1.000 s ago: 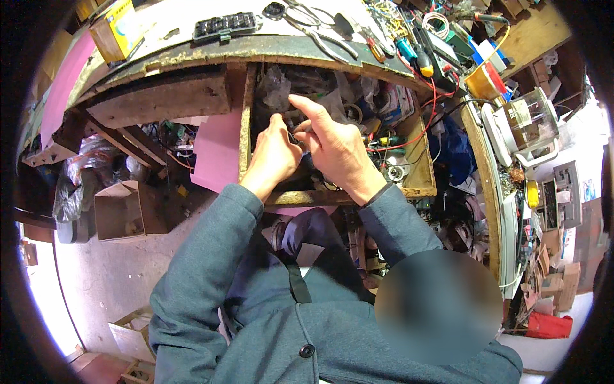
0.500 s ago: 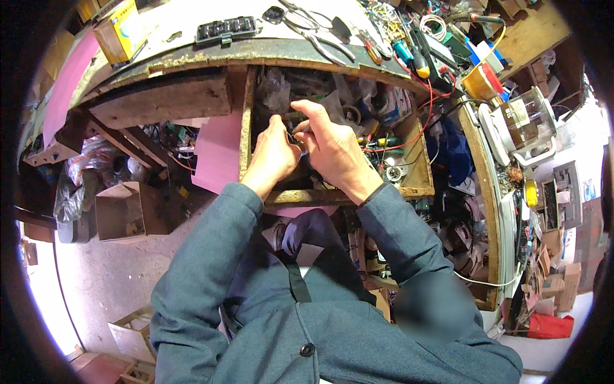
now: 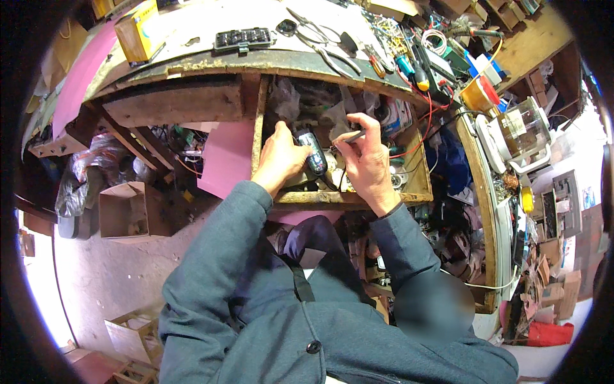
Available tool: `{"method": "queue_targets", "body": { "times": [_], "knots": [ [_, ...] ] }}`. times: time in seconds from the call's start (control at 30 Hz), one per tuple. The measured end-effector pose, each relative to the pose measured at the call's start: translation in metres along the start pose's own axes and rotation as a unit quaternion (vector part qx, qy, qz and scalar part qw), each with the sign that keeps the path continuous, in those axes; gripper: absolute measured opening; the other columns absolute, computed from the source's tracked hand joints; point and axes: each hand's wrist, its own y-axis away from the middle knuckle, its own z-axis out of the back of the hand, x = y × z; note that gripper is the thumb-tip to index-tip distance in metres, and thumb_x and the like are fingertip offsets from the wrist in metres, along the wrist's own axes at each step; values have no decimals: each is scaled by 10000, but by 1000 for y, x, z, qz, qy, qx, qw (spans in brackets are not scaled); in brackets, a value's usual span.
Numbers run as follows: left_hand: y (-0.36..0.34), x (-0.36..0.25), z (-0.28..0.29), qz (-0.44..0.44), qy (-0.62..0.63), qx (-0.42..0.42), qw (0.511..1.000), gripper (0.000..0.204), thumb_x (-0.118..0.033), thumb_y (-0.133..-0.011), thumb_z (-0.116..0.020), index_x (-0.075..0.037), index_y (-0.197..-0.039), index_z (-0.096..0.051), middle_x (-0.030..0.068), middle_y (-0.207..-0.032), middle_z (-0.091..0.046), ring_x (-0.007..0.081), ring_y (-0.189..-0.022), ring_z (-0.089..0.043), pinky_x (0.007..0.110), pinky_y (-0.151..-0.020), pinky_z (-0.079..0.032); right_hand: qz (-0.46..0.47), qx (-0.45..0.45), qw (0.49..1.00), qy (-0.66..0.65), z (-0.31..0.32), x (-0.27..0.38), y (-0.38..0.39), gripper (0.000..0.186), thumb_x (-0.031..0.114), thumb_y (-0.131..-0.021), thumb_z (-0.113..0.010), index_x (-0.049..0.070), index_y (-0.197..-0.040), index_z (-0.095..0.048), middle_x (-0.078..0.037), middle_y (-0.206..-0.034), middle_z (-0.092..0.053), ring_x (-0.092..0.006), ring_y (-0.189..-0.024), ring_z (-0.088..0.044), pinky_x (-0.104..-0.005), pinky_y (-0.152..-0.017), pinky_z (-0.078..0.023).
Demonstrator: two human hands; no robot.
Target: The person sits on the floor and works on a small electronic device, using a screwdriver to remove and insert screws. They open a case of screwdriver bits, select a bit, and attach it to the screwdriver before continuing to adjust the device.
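Observation:
Over the open wooden drawer (image 3: 422, 166), my left hand (image 3: 283, 157) grips a small, dark, oblong electronic device (image 3: 313, 153) with light details on its face. Just right of it, my right hand (image 3: 371, 160) is closed on a thin dark rod-like tool (image 3: 353, 137), pointing toward the device; its tip is too small to make out. Plastic bags (image 3: 284, 96), wires and assorted small parts lie in the drawer around and beneath both hands.
On the bench (image 3: 192, 25) stand a yellow box (image 3: 134, 35), a black parts case (image 3: 243, 40), pliers (image 3: 332, 61), screwdrivers and tangled wires. At right are a clear pot (image 3: 524, 128) and clutter. A cardboard box (image 3: 125, 211) sits lower left.
My right hand has moved right, away from my left, uncovering the device and the thin tool. The view has shifted slightly, with the bench appearing lower.

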Motion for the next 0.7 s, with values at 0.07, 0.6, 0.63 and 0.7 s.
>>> {"method": "queue_targets", "body": {
  "times": [0.07,0.6,0.63,0.7],
  "knots": [
    [1,-3,3,9,-1,6,1000,552,-241,-764,-863,47,-1108,-542,256,-1064,-690,343,-1011,-698,446,-884,-541,-11,20,1000,4,1,2,3,545,-72,-896,-702,97,-1356,-463,-143,-909,-732,-286,-804,-754,-376,-701,-579],
    [11,-16,13,-25,269,-17,963,838,-79,-839,-782,46,-1506,-290,152,-1101,-670,227,-988,-683,327,-678,-605,27,-111,990,-80,-2,9,11,526,-41,-942,-698,55,-1375,-416,-115,-954,-756,-150,-782,-732,-263,-637,-572],
    [10,-16,15,-36,234,-33,971,850,-81,-841,-786,52,-1513,-283,145,-1100,-673,224,-968,-687,335,-684,-610,28,-114,990,-84,-1,10,12,567,-42,-939,-696,61,-1408,-397,-121,-964,-753,-157,-782,-734,-263,-632,-574],
    [8,-18,15,-48,240,-57,968,831,-100,-858,-801,63,-1510,-312,125,-1073,-688,200,-899,-702,335,-688,-614,38,-119,988,-95,-2,13,13,600,-41,-934,-700,61,-1434,-386,-129,-977,-750,-164,-788,-735,-270,-638,-578]
  ]
}}
